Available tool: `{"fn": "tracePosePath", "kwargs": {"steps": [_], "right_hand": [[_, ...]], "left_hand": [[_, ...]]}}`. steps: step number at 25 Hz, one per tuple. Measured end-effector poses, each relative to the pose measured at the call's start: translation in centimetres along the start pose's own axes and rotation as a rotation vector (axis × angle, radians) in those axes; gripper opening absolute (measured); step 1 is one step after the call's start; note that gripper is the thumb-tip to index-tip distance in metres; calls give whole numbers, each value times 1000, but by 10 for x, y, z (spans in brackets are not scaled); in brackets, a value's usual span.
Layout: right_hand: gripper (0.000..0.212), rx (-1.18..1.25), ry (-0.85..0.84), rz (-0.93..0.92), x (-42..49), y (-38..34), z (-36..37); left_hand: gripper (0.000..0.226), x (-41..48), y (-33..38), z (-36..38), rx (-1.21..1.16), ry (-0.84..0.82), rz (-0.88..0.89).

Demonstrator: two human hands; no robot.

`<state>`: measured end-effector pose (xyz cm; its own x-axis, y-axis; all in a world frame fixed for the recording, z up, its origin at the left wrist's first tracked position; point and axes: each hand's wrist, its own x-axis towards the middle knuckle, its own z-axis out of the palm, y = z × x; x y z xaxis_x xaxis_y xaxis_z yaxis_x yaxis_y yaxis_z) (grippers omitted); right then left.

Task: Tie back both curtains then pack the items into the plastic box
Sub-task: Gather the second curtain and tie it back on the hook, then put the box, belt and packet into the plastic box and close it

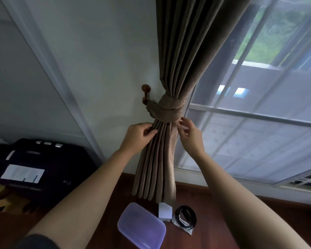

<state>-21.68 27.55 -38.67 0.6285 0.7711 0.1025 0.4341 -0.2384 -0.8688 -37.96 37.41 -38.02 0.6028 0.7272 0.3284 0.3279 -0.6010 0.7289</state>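
1. The curtain (171, 69) hangs at the far wall (97, 51), just left of the window (258, 87). A tieback (169, 110) of the same brown cloth gathers it into a tight bunch and loops to a wooden hook (146, 90) on its left.
2. The left hand (138, 135) pinches the outer left pleat between thumb and fingers, just below the tieback.
3. The right hand (190, 133) is at the right side of the bunch, fingers loosely spread, gripping nothing. Its fingertips are at the tieback's lower edge; contact cannot be told.
4. Judged step: dressing the pleats, as this curtain looks tied. The second curtain is not in view.
5. Handling: the cloth looks thick, soft and fairly heavy. The pleats will likely slide under the band if tugged. They are best taken by their edges just under the tieback with light pinches. A hard pull could drag the loop off the hook.
6. The box (142, 229) lies closed on the floor (214, 203), near, below the hem. It looks light, rigid and smooth, so grip it at the sides.
7. A white block (164, 212) sits just right of the box. A cable coil (185, 220) in a clear bag (188, 230) lies right of that. Both look light and neither is packed yet. The bag looks slippery, so grasp the coil through it.
8. A black machine (43, 168) stands at near left.
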Motion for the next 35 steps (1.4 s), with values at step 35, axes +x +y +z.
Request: {"fn": "tracePosePath", "kwargs": {"steps": [35], "right_hand": [[45, -417, -568, 166, -251, 244, -48]], "left_hand": [[43, -324, -11, 213, 184, -129, -922]]}}
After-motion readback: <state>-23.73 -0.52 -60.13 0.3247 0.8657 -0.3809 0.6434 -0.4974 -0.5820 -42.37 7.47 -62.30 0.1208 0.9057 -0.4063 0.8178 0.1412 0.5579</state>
